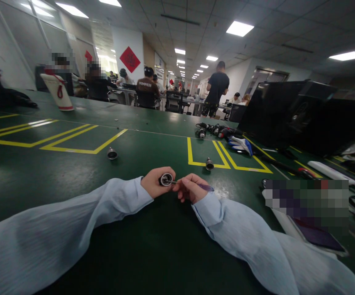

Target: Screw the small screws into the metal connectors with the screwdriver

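My left hand [154, 183] is closed round a small round black part with a silvery ring face [165, 179], held just above the green table [153, 246]. My right hand [190, 187] pinches a thin tool with a purple handle [206, 187]; its metal tip points left into the part's face. Both forearms in pale blue sleeves rest on the table. Two similar small cylindrical parts lie farther out, one [112, 153] to the left and one [209, 164] on a yellow line to the right.
Yellow tape boxes mark the table. A cluster of dark parts [208, 130] and a blue-white glove [241, 144] lie at the right, beside large black cases [303, 114]. A white cup [57, 91] stands far left. People sit and stand in the background.
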`<state>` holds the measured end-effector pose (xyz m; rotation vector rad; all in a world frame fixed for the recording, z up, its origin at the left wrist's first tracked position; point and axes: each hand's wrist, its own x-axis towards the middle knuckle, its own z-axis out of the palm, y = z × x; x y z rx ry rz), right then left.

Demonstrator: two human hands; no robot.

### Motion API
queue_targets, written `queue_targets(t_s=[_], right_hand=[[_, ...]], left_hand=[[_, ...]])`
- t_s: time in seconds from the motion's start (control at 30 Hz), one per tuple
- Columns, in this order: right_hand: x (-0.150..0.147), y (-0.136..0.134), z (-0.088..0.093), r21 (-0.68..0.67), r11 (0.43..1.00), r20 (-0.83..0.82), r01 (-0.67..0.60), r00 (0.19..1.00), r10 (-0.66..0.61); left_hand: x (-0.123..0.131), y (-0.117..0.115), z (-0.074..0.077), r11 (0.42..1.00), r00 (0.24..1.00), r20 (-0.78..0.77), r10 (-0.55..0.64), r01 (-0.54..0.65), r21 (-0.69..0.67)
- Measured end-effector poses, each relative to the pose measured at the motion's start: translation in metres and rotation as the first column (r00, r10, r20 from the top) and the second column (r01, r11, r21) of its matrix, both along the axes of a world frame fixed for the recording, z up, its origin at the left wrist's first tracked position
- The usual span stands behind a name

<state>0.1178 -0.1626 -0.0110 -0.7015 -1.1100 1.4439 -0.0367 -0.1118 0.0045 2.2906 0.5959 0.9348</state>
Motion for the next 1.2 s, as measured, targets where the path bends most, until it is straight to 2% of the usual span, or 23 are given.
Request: queue_targets(t_s=[0.23,0.37,0.6,0.77,1.2], right_hand=[[-0.003,-0.006,0.003,0.114,0.988,0.135,0.103,0.984,-0.119],[-0.003,-0.007,0.004,0.14,0.98,0.14,0.142,0.977,-0.162],[-0.004,-0.01,0.004,0.267,0.947,0.243,0.178,0.938,-0.245],[-0.008,-0.014,0.004,0.313,0.935,0.361,0.169,0.889,-0.282],[-0.006,-0.017,0.005,0.394,0.897,0.385,0.202,0.849,-0.361]], left_hand=[[-0.001,0.002,0.001,0.999,0.997,0.071,0.012,-0.009,-0.042],[-0.001,0.001,0.002,0.997,0.994,0.087,0.058,-0.053,-0.058],[-0.001,0.002,0.002,0.993,0.992,0.091,0.09,-0.083,-0.085],[-0.002,0.002,0.001,0.997,0.995,0.091,0.05,-0.043,-0.07],[-0.002,0.001,0.002,0.994,0.991,0.089,0.104,-0.1,-0.054]])
